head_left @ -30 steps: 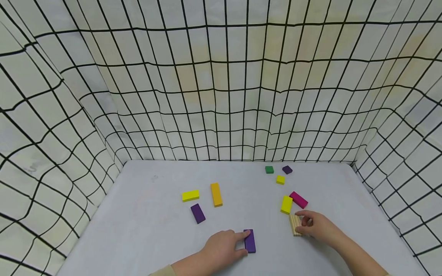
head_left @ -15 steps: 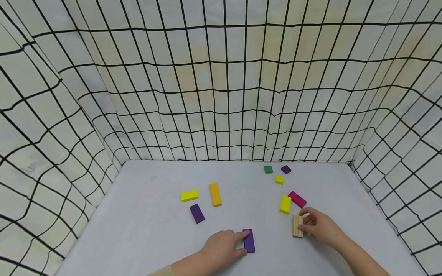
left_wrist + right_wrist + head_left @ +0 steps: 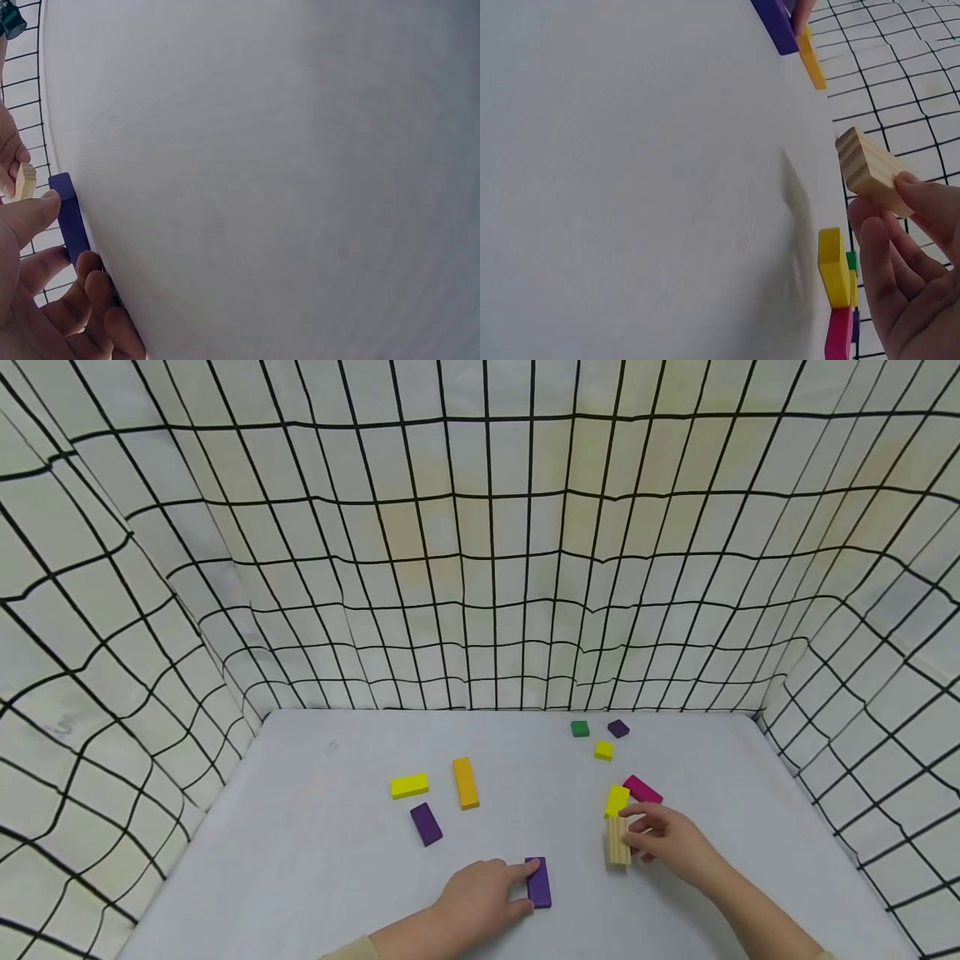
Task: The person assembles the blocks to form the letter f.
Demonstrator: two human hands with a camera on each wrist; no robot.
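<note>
My left hand point(image 3: 483, 897) pinches a purple block point(image 3: 538, 882) lying flat on the white table, index finger at its far end and thumb at its near end. In the left wrist view, the other fingers are curled beside that purple block point(image 3: 71, 221). My right hand point(image 3: 671, 843) grips a plain wooden block point(image 3: 618, 841) with visible grain between thumb and fingers. The right wrist view shows this wooden block point(image 3: 874, 171) raised above the table, its shadow below. Just beyond it lie a yellow block point(image 3: 617, 800) and a magenta block point(image 3: 642, 788).
On the left lie a yellow block point(image 3: 409, 786), an orange block point(image 3: 466, 783) and a dark purple block point(image 3: 426, 824). Farther back are small green point(image 3: 580, 728), yellow point(image 3: 603, 750) and dark purple point(image 3: 618, 728) pieces. Black netting point(image 3: 487, 560) surrounds the white table point(image 3: 300, 843).
The right hand first shifts the wooden block slightly right, then moves it left and away from the person, lifting it off the table. The left hand stays on the purple block.
</note>
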